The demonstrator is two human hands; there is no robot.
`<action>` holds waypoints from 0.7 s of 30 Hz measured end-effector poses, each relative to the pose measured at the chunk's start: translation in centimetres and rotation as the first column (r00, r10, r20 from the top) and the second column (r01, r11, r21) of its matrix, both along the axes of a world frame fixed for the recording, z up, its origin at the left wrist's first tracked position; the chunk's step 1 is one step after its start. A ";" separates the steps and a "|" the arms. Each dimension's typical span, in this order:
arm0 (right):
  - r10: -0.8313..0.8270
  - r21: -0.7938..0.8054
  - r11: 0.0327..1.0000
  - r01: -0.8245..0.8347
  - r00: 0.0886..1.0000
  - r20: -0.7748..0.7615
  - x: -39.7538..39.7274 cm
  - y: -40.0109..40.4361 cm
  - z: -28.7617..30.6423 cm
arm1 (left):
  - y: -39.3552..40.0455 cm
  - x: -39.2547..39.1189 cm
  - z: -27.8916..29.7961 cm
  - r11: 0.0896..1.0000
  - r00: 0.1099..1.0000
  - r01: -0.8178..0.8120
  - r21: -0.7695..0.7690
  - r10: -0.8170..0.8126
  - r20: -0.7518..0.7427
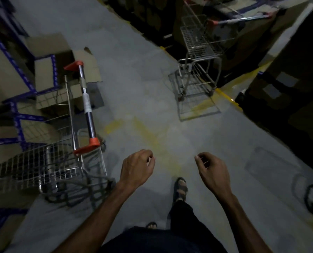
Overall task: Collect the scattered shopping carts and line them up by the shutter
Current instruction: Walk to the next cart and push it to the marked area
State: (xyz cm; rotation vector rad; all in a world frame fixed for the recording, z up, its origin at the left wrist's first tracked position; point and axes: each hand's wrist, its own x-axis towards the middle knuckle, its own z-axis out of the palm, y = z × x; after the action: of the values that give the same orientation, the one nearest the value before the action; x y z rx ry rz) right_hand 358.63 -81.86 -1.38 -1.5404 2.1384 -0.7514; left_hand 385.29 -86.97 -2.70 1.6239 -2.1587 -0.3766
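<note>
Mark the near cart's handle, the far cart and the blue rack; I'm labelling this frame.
near cart's handle point(87, 106), head view, middle of the bar.
far cart point(197, 42), head view, basket mesh.
blue rack point(18, 123), head view, upright post.

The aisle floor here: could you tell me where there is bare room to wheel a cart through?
The grey floor is bare down the middle, between the near cart on the left and the far cart on the right. The left edge is crowded with cardboard boxes; both hands hold nothing.

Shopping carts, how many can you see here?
2 for sure: a silver wire shopping cart with an orange-capped handle near left beside the blue shelving, and another silver wire cart far right. More may hide in the dark.
</note>
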 end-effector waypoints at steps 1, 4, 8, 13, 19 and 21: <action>0.033 -0.010 0.999 -0.033 0.999 0.006 -0.3 -2.3 -0.1 | -1.4 -0.2 0.1 1.000 1.000 -0.028 -0.015 0.028 0.009; 0.161 -0.041 0.986 -0.160 0.986 0.034 -0.5 -10.0 0.5 | -5.9 -0.7 1.3 0.987 0.988 -0.149 -0.063 0.151 0.025; 0.367 -0.074 0.929 -0.364 0.930 0.029 0.3 -20.1 1.8 | -10.2 -0.8 3.9 0.931 0.936 -0.351 -0.096 0.352 -0.011; 0.582 -0.082 0.811 -0.580 0.813 0.002 3.5 -30.4 2.8 | -12.7 -0.1 5.5 0.808 0.818 -0.574 -0.130 0.573 -0.052; 0.756 -0.087 0.651 -0.754 0.654 -0.007 9.0 -36.9 3.6 | -13.5 2.0 5.9 0.614 0.633 -0.772 -0.166 0.767 -0.103; 0.819 -0.095 0.570 -0.816 0.573 -0.011 11.0 -38.6 3.3 | -14.1 2.7 6.0 0.548 0.573 -0.813 -0.197 0.813 -0.105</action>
State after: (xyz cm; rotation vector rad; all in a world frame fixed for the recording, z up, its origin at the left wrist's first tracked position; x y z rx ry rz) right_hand 369.61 -120.47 1.87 -2.2560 1.0884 -0.5063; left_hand 387.98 -101.05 3.26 2.2389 -1.1290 0.1657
